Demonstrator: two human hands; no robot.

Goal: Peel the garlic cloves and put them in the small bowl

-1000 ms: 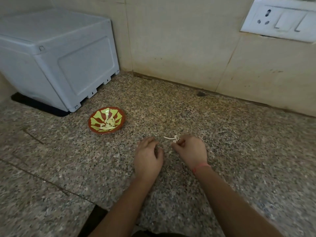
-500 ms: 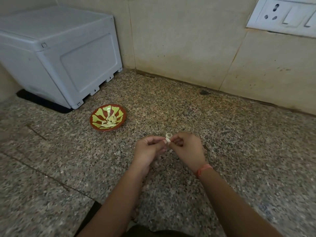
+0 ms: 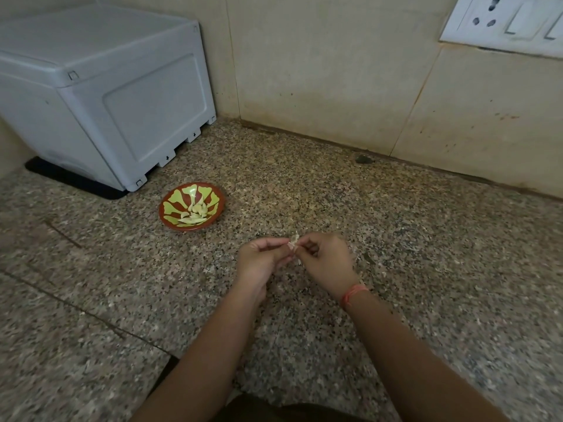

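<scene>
A small garlic clove [image 3: 293, 242] with pale papery skin is held just above the granite counter. My left hand [image 3: 262, 259] pinches its left side and my right hand [image 3: 327, 259] pinches its right side, fingertips nearly meeting. Most of the clove is hidden by the fingers. The small red bowl [image 3: 166, 215] with a yellow-green pattern stands to the left and beyond my hands. Several peeled cloves [image 3: 195, 213] lie in it.
A grey plastic box [image 3: 100, 95] on a black mat stands at the back left, close to the bowl. The tiled wall runs along the back, with a white socket plate [image 3: 502, 22] at the top right. Speckled granite counter [image 3: 426, 254] spreads all around.
My left hand lifted from the counter and joined my right hand on the clove. Both hands now hold it between them, slightly raised.
</scene>
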